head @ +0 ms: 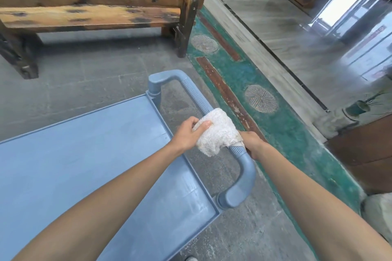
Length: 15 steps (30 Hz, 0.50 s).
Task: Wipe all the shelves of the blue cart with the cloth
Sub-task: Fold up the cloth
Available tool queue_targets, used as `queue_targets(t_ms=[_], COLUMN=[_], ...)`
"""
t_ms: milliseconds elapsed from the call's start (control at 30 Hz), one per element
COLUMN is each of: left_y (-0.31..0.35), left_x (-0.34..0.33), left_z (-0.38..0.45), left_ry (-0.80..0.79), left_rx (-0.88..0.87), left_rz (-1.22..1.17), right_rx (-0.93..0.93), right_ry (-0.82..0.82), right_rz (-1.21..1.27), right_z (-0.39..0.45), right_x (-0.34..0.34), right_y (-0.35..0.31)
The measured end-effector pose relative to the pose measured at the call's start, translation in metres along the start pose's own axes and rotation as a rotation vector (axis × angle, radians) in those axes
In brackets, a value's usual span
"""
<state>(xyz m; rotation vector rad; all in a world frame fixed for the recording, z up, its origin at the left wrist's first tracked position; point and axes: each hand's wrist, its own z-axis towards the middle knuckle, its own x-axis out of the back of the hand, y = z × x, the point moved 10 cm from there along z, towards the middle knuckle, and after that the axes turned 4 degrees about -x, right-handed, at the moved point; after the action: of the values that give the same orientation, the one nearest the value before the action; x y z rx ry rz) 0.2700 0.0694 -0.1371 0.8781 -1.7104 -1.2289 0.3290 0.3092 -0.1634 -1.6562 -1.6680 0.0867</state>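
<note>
We look down on the blue cart (89,167) from above its handle end. Its top shelf (63,165) is bare, with faint pale streaks near the corner by the handle's near post. The handle (239,184) arches along the shelf's right edge, standing just off it on two posts, one at each corner of that edge.

The white cloth (218,133) is draped over and wrapped around the ribbed grip of the handle, roughly at the middle of the bar. A loose lobe of it hangs down on the shelf side, over the gap between bar and shelf edge.

Our left hand (188,133) comes in from the shelf side and is closed around the cloth: thumb lying on top of it, fingers curled over the far upper part. It grips both cloth and bar together.

Our right hand (252,144) sits on the outer side of the handle, just beside the cloth's near end and touching it. It is curled around the bar; its fingers are hidden behind the bar and cloth, so we cannot tell whether it pinches the cloth edge or only the bar.

Cloth lies between the two hands. A worn wooden bench (95,6) stands beyond the cart's far end.
</note>
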Motion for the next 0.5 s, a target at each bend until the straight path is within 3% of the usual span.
queue_targets(t_ms=[100, 267, 400, 500], left_y=[0.01, 0.013, 0.013, 0.01], left_x=[0.004, 0.016, 0.033, 0.045], left_z=[-0.01, -0.035, -0.067, -0.101], left_ry=[0.013, 0.001, 0.039, 0.065], left_rx=[-0.083, -0.106, -0.064, -0.015], left_rz=[0.143, 0.349, 0.476, 0.558], right_rx=[0.06, 0.321, 0.608, 0.845], right_ry=[0.032, 0.279, 0.374, 0.392], right_rz=[-0.029, -0.253, -0.283, -0.449], right_z=[-0.011, -0.044, -0.097, -0.145], right_x=[0.005, 0.021, 0.01, -0.014], right_y=[-0.003, -0.033, -0.066, -0.077])
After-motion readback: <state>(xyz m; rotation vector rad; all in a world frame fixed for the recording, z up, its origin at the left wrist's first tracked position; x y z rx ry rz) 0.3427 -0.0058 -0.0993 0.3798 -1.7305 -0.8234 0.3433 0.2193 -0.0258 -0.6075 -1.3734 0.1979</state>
